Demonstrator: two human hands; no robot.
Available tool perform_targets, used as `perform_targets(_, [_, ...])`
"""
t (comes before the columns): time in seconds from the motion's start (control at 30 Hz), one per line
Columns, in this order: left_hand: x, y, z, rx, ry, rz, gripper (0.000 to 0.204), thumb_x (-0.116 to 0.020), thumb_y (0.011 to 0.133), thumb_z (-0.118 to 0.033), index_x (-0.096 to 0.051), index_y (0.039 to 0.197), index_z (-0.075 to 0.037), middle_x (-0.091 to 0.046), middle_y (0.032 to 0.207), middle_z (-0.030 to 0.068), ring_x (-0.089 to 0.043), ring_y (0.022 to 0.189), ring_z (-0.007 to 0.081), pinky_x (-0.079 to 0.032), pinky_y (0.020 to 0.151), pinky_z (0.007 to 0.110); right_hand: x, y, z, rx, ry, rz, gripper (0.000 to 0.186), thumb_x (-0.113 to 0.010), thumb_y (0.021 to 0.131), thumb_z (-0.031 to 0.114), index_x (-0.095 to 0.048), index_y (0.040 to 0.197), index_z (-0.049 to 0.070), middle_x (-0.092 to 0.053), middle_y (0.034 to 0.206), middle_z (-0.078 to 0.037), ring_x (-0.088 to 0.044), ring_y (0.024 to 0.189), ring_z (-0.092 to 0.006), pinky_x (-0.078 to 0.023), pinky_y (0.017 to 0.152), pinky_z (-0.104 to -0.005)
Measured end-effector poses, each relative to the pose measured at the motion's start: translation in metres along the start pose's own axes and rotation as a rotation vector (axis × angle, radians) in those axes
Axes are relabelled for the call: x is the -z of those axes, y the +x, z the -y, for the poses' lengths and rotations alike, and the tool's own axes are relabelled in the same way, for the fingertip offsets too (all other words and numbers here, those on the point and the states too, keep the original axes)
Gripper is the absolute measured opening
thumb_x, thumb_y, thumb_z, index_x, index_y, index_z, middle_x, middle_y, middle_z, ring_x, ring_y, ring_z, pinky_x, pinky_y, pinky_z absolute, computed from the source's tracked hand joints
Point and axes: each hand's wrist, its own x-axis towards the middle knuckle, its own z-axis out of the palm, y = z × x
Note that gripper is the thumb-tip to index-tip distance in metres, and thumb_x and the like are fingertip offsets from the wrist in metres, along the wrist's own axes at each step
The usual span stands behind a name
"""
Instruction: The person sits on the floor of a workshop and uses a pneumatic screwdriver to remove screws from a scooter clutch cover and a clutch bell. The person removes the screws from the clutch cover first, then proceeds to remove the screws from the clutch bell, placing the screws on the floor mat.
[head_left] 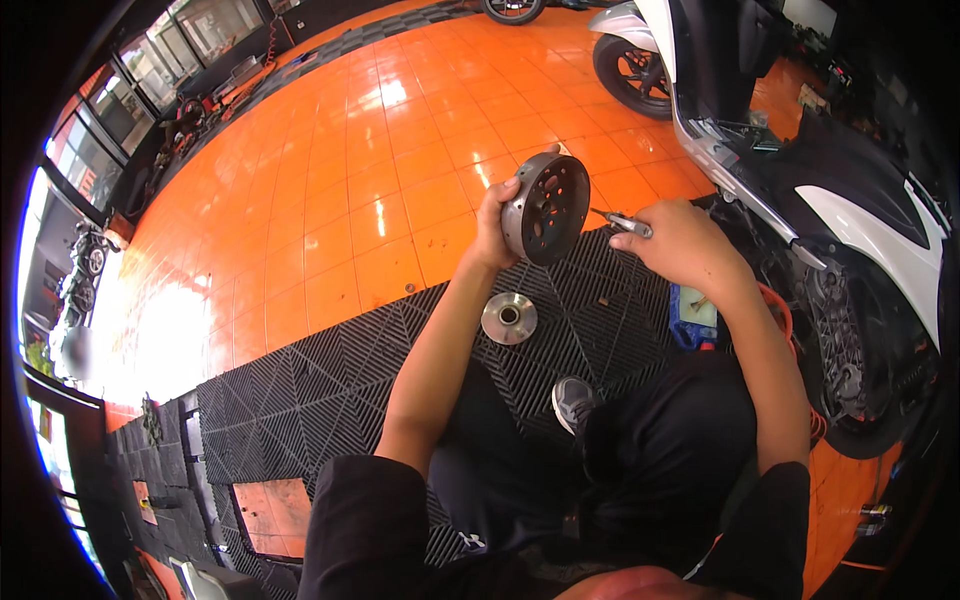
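My left hand grips a dark metal clutch bell by its rim, tilted so that its hollow, hole-pierced side faces right. My right hand is closed around a small silver tool with a thin tip, resembling an air blow gun. That tip points at the bell's open side, with a small gap between them. Below the bell, a shiny round pulley disc with a hole in its centre lies flat on the black ribbed mat. The fingers of my right hand are partly hidden.
To the right stands a white and black scooter, its lower mechanism exposed. A blue container with pale contents lies by my right forearm, beside an orange hose. My shoe rests on the mat. Glossy orange tiles stretch beyond.
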Motion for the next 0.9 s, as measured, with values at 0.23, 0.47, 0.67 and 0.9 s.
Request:
perform_targets(0.23, [-0.003, 0.003, -0.001, -0.005, -0.009, -0.141, 0.079, -0.050, 0.088, -0.061, -0.045, 0.145, -0.007, -0.060, 0.124, 0.0098, -0.064, 0.102, 0.0255, -0.057, 0.084, 0.040, -0.001, 0.005, 0.000, -0.073, 0.067, -0.095, 0.045, -0.069, 0.091, 0.045, -0.074, 0.092, 0.000, -0.071, 0.083, -0.020, -0.070, 0.084, -0.0349, -0.052, 0.080, -0.0447])
perform_targets(0.47, [-0.002, 0.000, -0.001, 0.022, -0.014, -0.199, 0.077, -0.041, 0.089, -0.065, -0.053, 0.139, -0.009, -0.060, 0.133, 0.0167, -0.062, 0.117, 0.0340, -0.055, 0.095, 0.051, -0.004, 0.010, -0.005, -0.055, 0.147, -0.104, 0.046, -0.068, 0.092, 0.046, -0.072, 0.099, 0.001, -0.071, 0.085, -0.020, -0.070, 0.085, -0.0359, -0.052, 0.081, -0.0465])
perform_targets(0.67, [-0.001, -0.001, 0.001, 0.030, -0.052, -0.183, 0.078, -0.040, 0.090, -0.067, -0.053, 0.139, -0.008, -0.061, 0.132, 0.0175, -0.062, 0.118, 0.0344, -0.054, 0.097, 0.051, -0.011, 0.014, -0.005, -0.005, 0.145, -0.204, 0.044, -0.068, 0.094, 0.044, -0.070, 0.088, 0.000, -0.066, 0.065, -0.009, -0.067, 0.064, -0.0219, -0.050, 0.067, -0.0385])
perform_targets(0.9, [0.006, -0.002, 0.005, 0.053, -0.069, -0.085, 0.078, -0.039, 0.091, -0.068, -0.054, 0.138, -0.007, -0.062, 0.131, 0.0177, -0.063, 0.116, 0.0350, -0.055, 0.095, 0.051, -0.006, 0.008, 0.002, -0.001, 0.178, -0.133, 0.049, -0.067, 0.093, 0.049, -0.070, 0.086, 0.000, -0.066, 0.071, -0.016, -0.067, 0.071, -0.0310, -0.051, 0.071, -0.0435])
